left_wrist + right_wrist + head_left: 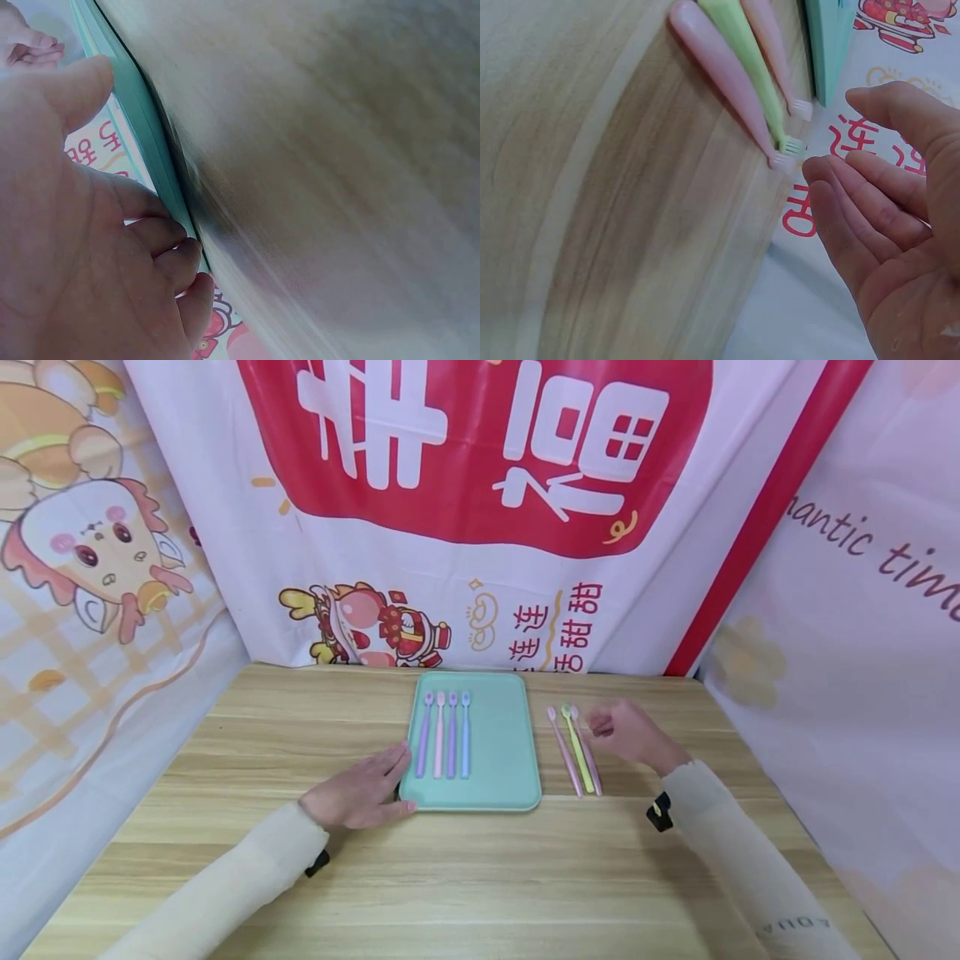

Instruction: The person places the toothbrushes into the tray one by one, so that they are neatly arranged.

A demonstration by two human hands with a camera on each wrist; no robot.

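Observation:
On a mint-green tray (501, 760), several toothbrushes lie side by side toward its left: a purple toothbrush (423, 745), a pink toothbrush (439, 745), another purple toothbrush (452, 747) and a blue toothbrush (466, 747). My left hand (363, 789) rests against the tray's left edge, fingers extended and thumb near the front corner. To the tray's right lie a pink toothbrush (566, 756), a yellow-green toothbrush (754, 64) and a second pink toothbrush (727, 79), close together. Beside their heads, my right hand (630, 735) hovers with thumb and fingers apart, holding nothing.
The wood-grain table (480, 885) carries everything. A printed cloth (465, 527) hangs along its back edge, and more printed cloths (840, 677) flank both sides. A dark wrist device (660, 812) sits under the right cuff.

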